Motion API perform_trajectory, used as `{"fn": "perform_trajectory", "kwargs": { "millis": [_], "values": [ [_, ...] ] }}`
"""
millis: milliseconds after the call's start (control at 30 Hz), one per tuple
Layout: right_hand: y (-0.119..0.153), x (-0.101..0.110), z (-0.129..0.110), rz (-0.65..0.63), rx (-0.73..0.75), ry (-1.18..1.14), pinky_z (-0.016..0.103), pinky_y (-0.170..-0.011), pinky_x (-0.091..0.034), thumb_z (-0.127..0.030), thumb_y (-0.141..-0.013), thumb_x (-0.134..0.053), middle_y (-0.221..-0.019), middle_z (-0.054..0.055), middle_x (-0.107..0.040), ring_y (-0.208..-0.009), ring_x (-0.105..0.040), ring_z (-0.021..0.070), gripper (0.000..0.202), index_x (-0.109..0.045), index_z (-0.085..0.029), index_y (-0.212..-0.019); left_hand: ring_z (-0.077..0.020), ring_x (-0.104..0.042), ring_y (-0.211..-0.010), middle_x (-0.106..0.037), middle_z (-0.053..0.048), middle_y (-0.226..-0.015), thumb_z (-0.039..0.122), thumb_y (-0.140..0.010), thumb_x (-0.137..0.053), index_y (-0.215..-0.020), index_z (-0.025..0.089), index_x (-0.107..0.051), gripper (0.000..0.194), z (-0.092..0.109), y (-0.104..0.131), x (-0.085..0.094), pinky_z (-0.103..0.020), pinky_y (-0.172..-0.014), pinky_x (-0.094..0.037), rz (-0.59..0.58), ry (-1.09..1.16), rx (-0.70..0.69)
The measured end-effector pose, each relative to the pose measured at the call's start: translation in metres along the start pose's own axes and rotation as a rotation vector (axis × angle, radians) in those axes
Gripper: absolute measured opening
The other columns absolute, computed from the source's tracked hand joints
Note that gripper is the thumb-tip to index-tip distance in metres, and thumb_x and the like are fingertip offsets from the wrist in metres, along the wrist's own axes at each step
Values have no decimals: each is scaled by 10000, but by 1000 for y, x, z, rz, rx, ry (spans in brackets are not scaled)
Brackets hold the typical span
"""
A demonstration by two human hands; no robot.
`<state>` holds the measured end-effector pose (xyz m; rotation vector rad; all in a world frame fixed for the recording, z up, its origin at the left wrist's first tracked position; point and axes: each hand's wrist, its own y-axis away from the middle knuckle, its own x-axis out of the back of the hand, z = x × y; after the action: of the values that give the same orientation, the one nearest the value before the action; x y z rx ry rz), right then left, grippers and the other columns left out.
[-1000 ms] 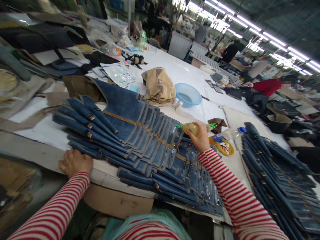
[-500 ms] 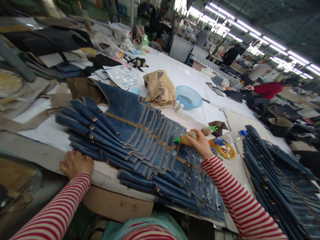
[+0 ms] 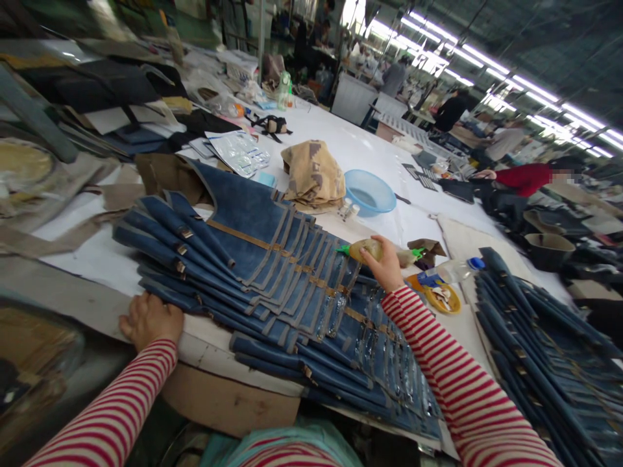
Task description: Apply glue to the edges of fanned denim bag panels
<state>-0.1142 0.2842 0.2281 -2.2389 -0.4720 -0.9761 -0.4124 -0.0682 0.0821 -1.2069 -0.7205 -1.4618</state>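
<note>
The right hand (image 3: pixel 385 264) grips a green-tipped bottle (image 3: pixel 357 250), blue panels (image 3: pixel 296 279) (some glossy) below its fingers. The left hand (image 3: pixel 153 320) has the table edge (image 3: pixel 214 350) near bent fingers, grip unclear.

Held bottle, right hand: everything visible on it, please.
The bottle looks like soft, see-through plastic with murky yellowish-brown contents; fill level can't be read. A bright green nozzle forms its tip. It lies roughly on its side in the right hand, which covers its rear end, nozzle toward picture left, above the overlapped blue pieces. Whether the tip touches them is unclear.
</note>
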Motion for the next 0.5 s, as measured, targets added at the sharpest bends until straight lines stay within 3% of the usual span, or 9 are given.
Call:
{"fn": "perform_trajectory", "kwargs": {
  "millis": [267,500],
  "values": [
    [-19,-2,-4,25,50,64,461,-910,-389,-489,-744,-560,-1045,117,-535,-1002,-495,264,495,-496,-164,-1113,-295,-332,-1244,-448,-193,-1296,293,-831,-290,-1169,75,-488,448,0,1,1,-528,-1015,-225,1,21,-5],
    [0,7,-12,-125,-34,24,437,-858,-425,-502,-734,-567,-1011,105,-570,-935,-534,252,484,-518,-163,-1078,-298,-326,-1247,-448,-192,-1298,273,-825,-320,-1168,78,-492,431,1,1,2,-538,-1016,-225,4,46,2]
  ]
}}
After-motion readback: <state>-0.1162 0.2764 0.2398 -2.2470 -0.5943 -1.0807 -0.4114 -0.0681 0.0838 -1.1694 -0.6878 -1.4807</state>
